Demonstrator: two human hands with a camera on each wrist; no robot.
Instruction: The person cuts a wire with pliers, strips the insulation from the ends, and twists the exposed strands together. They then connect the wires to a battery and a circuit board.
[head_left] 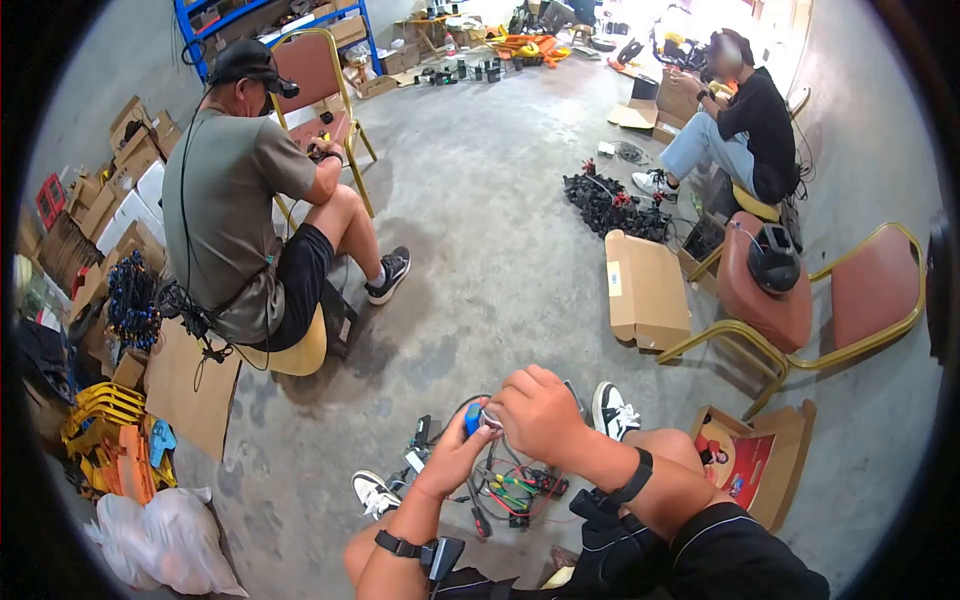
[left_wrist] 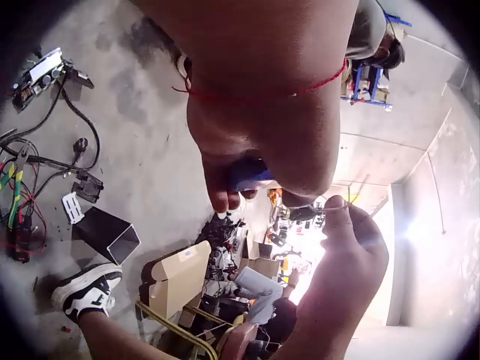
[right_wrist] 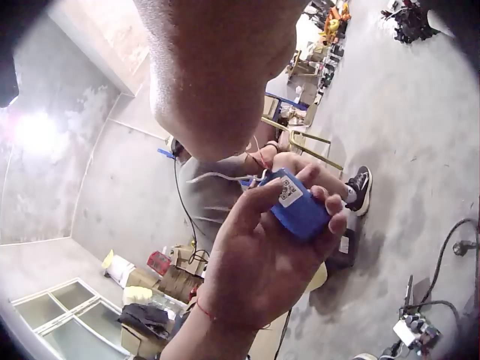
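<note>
A blue block-shaped pack with a white QR-code label and thin wires at one end lies in my left hand. The fingers and thumb of that hand curl round its sides, as the right wrist view shows. My right hand is close beside it, bent over the wire end. In the left wrist view the right thumb and fingertip pinch a thin wire. Pale wires stick out past the left thumb. Both hands are raised above the floor between my knees.
Below the hands, cables and green-and-red-handled tools lie on the floor, with a circuit board and a black rectangular tube nearby. Cardboard boxes and a chair stand to the right. Two people sit further off, left and right.
</note>
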